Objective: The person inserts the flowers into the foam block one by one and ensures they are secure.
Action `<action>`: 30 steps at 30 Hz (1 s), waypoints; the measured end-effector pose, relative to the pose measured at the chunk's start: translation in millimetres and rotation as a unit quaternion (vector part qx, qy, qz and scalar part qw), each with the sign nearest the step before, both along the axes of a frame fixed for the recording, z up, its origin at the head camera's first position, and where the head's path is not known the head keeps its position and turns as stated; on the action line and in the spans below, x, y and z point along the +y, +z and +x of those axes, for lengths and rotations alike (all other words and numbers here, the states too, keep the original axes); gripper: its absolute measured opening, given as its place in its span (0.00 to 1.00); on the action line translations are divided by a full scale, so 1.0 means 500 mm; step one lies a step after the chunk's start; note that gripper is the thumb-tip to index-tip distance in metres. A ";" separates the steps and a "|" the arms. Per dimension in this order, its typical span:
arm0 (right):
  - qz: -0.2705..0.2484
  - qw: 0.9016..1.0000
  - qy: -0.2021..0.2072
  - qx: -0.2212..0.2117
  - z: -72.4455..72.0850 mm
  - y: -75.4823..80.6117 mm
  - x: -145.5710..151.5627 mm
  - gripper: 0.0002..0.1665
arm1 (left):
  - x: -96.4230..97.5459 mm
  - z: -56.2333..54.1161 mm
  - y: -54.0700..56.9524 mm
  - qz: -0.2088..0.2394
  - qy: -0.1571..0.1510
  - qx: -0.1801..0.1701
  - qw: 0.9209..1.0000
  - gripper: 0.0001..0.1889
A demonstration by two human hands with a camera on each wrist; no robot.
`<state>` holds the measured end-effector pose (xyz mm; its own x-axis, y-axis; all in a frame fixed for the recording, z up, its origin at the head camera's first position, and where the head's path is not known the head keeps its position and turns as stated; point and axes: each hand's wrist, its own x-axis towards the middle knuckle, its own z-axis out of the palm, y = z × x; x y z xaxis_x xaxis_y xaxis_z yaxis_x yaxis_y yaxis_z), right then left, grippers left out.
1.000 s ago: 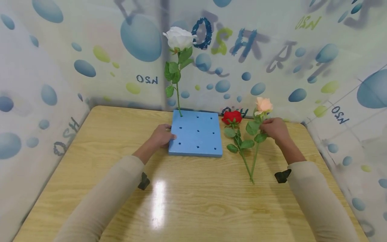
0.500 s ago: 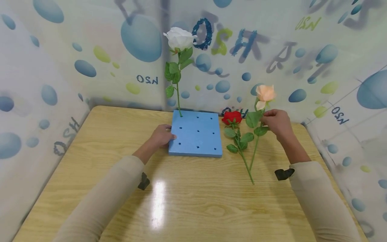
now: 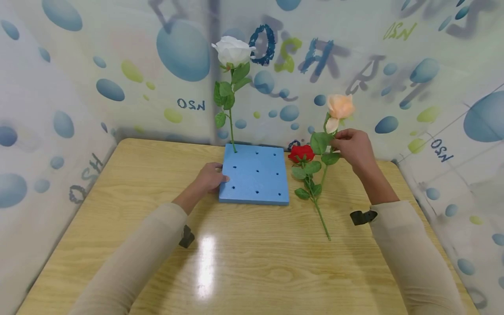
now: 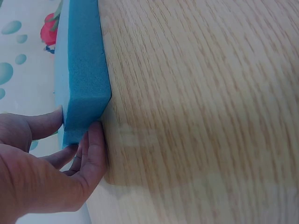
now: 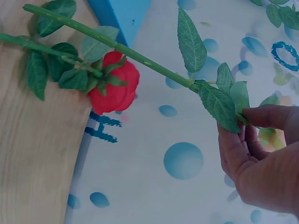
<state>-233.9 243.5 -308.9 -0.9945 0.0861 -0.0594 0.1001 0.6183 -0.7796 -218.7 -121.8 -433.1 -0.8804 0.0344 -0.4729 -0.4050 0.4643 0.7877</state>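
Observation:
My left hand (image 3: 211, 177) grips the left edge of a blue foam board (image 3: 246, 183) dotted with small holes. In the left wrist view its thumb lies on the board's top face, the other fingers against the side. A white rose (image 3: 233, 51) stands upright in the back left hole. My right hand (image 3: 354, 148) pinches the leafy stem of a peach rose (image 3: 340, 106) just below the bloom. The right wrist view shows that rose's bare lower stem (image 5: 154, 67) raised off the table. Beside the board lies a red rose (image 3: 301, 153), its leaves partly overlapped by the peach rose's leaves.
The wooden table (image 3: 252, 262) meets a patterned cloth wall (image 3: 149, 57) behind the board, with more of it on both sides. A bright reflection falls on the tabletop near the left forearm.
My right hand has lifted the peach rose from beside the red one and moved it up and slightly left. My left hand stays on the board.

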 end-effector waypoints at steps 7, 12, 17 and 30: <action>-0.011 0.999 0.015 0.027 -0.012 0.023 -0.034 0.20 | -0.001 0.002 0.000 0.001 0.001 -0.001 1.000 0.31; -0.020 0.999 0.020 0.035 -0.022 0.039 -0.061 0.18 | -0.002 0.002 -0.002 0.001 0.000 -0.001 1.000 0.31; -0.034 0.998 0.025 0.039 -0.035 0.054 -0.092 0.17 | -0.003 0.001 -0.001 0.001 -0.002 0.001 1.000 0.31; -0.048 0.996 0.045 0.061 -0.070 0.075 -0.159 0.17 | -0.002 0.000 -0.002 0.004 0.001 -0.002 1.000 0.31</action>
<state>-268.8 164.0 -271.6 -0.9983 -0.0043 0.0580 -0.0510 0.5434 -0.8379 -218.7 -123.0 -434.2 -0.8790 0.0372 -0.4754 -0.4083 0.4566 0.7905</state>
